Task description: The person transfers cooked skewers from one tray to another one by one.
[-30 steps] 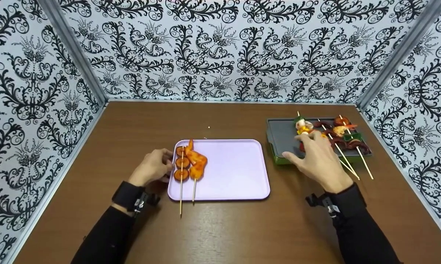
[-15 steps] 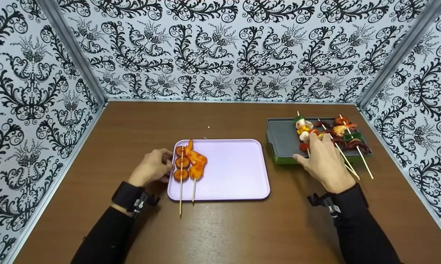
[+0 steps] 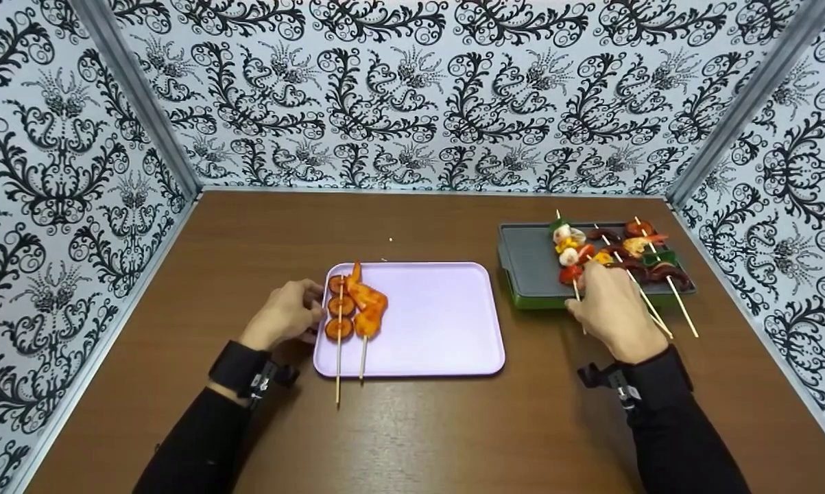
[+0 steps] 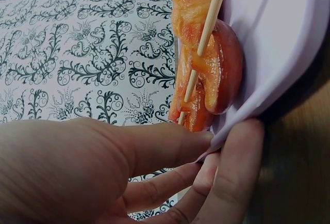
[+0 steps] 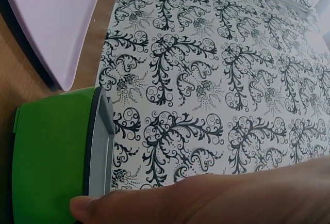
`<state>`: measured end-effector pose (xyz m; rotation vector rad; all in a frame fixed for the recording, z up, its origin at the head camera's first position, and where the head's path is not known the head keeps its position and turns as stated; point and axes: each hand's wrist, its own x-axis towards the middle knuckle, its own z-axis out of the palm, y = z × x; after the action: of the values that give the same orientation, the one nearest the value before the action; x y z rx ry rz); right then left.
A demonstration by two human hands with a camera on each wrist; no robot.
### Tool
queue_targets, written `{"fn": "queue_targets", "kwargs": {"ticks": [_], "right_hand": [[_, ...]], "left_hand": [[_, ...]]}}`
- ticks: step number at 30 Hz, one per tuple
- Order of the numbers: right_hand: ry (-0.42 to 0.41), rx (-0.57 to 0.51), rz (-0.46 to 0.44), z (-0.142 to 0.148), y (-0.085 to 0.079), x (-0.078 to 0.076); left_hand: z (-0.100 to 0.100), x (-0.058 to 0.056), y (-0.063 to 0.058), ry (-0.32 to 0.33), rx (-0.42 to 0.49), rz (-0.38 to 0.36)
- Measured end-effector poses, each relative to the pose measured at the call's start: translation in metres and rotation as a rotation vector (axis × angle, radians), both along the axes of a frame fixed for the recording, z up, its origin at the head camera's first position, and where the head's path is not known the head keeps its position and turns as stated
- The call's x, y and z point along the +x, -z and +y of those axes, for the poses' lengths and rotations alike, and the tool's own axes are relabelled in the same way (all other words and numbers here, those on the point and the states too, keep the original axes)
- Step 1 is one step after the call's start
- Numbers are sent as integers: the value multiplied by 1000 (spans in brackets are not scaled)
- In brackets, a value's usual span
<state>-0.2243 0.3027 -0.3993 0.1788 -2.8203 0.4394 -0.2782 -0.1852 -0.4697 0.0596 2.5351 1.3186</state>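
In the head view my left hand (image 3: 285, 312) pinches the left rim of a lilac tray (image 3: 433, 322); the left wrist view shows the thumb and a finger (image 4: 240, 157) on that rim. A skewer of round orange-brown slices (image 3: 339, 329) and a skewered chicken wing (image 3: 369, 302) lie on the tray's left side. My right hand (image 3: 614, 302) is at the grill's front edge, fingers bent down, thumb right beside the stick of a vegetable skewer (image 3: 568, 256). The fingertips are hidden; I cannot tell whether they hold the stick.
A grey-topped green toy grill (image 3: 529, 257) stands at the table's right. More skewers lie on it, including dark curled pieces (image 3: 669, 274), their sticks overhanging the front. Patterned panels (image 3: 412, 96) enclose the back and sides of the brown table (image 3: 412, 439).
My right hand has drawn back slightly toward me and to the right, and its thumb and fingers have come closer together by the vegetable skewer's stick. The left hand and tray have stayed still.
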Motion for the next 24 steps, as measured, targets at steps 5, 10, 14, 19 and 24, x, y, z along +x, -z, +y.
{"fn": "queue_targets", "kwargs": {"ticks": [5,10,14,19,24], "right_hand": [[-16,27,-67,3,-2,-2],[-30,50,-82,5,-3,-2],[-45,55,-66,5,-2,-2],[-54,54,-68,6,-2,-3],[-59,57,-62,6,-2,-4]], "left_hand": [[0,-1,0,-3,-10,2],[1,-1,1,-6,-8,-4],[1,0,1,-6,-15,-6],[1,0,0,-10,-15,-13],[1,0,0,-6,-16,-7]]}}
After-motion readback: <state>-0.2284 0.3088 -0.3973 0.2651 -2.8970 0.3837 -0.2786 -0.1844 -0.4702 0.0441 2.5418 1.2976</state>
